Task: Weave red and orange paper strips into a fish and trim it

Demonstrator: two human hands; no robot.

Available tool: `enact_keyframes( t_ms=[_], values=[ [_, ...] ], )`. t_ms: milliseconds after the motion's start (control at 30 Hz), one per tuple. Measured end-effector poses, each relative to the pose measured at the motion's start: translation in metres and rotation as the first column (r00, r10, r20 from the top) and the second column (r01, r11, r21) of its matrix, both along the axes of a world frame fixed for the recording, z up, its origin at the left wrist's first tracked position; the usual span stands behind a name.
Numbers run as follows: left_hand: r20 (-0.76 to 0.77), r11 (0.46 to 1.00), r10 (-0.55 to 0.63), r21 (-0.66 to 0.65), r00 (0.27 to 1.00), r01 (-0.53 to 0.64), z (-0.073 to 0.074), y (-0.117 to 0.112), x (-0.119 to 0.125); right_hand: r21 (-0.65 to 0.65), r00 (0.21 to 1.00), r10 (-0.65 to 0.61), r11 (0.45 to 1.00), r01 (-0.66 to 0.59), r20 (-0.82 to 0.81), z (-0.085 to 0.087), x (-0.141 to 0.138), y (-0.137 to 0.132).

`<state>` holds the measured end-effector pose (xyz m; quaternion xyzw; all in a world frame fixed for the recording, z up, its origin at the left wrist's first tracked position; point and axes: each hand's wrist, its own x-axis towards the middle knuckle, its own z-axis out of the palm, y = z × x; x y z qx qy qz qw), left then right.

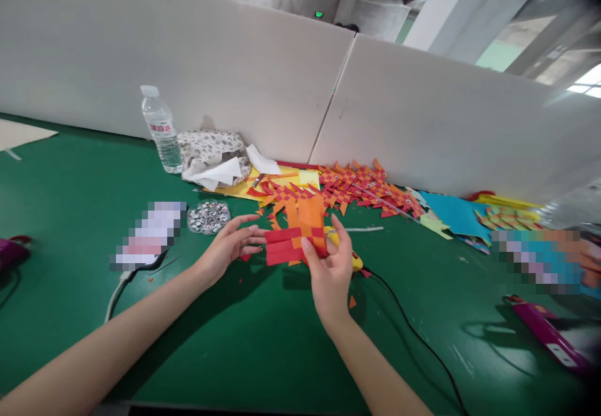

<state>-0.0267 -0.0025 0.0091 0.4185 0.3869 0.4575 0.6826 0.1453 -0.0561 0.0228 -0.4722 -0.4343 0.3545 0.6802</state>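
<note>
My right hand (331, 265) pinches a woven piece of red and orange strips (284, 247) between thumb and fingers, above the table. The red strips stick out to the left and the orange ones point up, crossing in a small checkered patch. My left hand (232, 244) is open, its fingers stretched toward the free ends of the red strips; whether they touch is unclear. Partly hidden behind my right hand lies a yellow glue gun (357, 261) with a black cord. Small red and orange scraps are scattered below and around the hands.
Woven red-orange fish (370, 184) are piled along the white partition (235, 59). A round dish of googly eyes (209, 217), a blurred-out phone (153, 234) and a water bottle (162, 131) stand left. At right are blue sheets (455, 212) and a purple power strip (547, 334).
</note>
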Motion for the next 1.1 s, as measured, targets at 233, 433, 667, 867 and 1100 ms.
enact_keyframes(
  t_ms=[233, 433, 667, 867, 1100],
  values=[
    [-0.141, 0.974, -0.220, 0.029, 0.965, 0.227, 0.001, -0.011, 0.007, -0.086, 0.957, 0.273, 0.960, -0.266, 0.095, -0.011, -0.010, -0.005],
    [-0.131, 0.974, -0.218, 0.027, 0.967, 0.223, -0.007, -0.004, 0.002, -0.086, 0.945, 0.324, 0.944, -0.320, 0.044, -0.013, -0.007, 0.000],
    [-0.132, 0.975, -0.216, 0.033, 0.967, 0.222, -0.007, 0.000, 0.001, -0.082, 0.949, 0.315, 0.946, -0.314, -0.004, -0.013, -0.004, 0.004],
    [-0.153, 0.975, -0.213, 0.025, 0.965, 0.219, -0.007, 0.006, -0.005, -0.073, 0.962, 0.261, 0.961, -0.267, -0.076, -0.008, -0.001, 0.005],
    [-0.214, 0.993, -0.114, 0.012, 0.970, 0.120, 0.006, 0.010, -0.014, -0.072, 0.982, 0.051, 0.995, -0.065, -0.180, -0.005, 0.013, 0.011]
  ],
)
